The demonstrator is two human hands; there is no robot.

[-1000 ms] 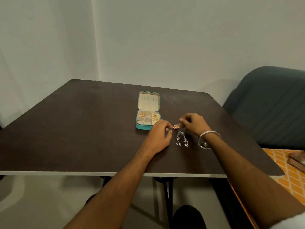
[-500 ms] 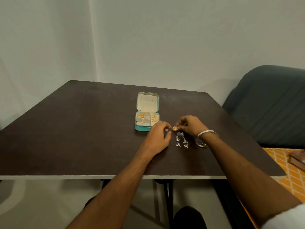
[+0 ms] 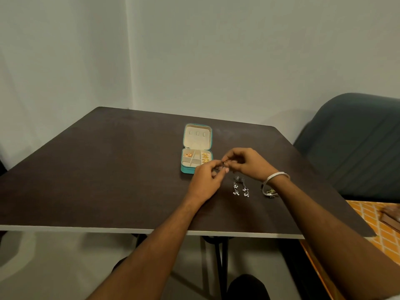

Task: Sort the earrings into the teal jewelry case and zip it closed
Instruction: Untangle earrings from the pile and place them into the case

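Note:
The teal jewelry case (image 3: 186, 169) lies open on the dark table, lid back, with gold earrings in its left and right compartments. My left hand (image 3: 205, 180) and my right hand (image 3: 246, 163) meet just right of the case, a little above the table, and together pinch a small earring (image 3: 225, 168) between their fingertips. The earring is mostly hidden by the fingers. A pair of silver dangling earrings (image 3: 240, 187) lies on the table below my right hand.
A small ring-like piece (image 3: 269, 191) lies on the dark table (image 3: 108, 180) by my right wrist, which wears a white bangle. A dark cushioned seat (image 3: 357, 148) stands at the right. The table's front edge runs below my forearms.
Both hands have lifted off the table with the small gold piece pinched between them. The case and the silver earrings have stayed put.

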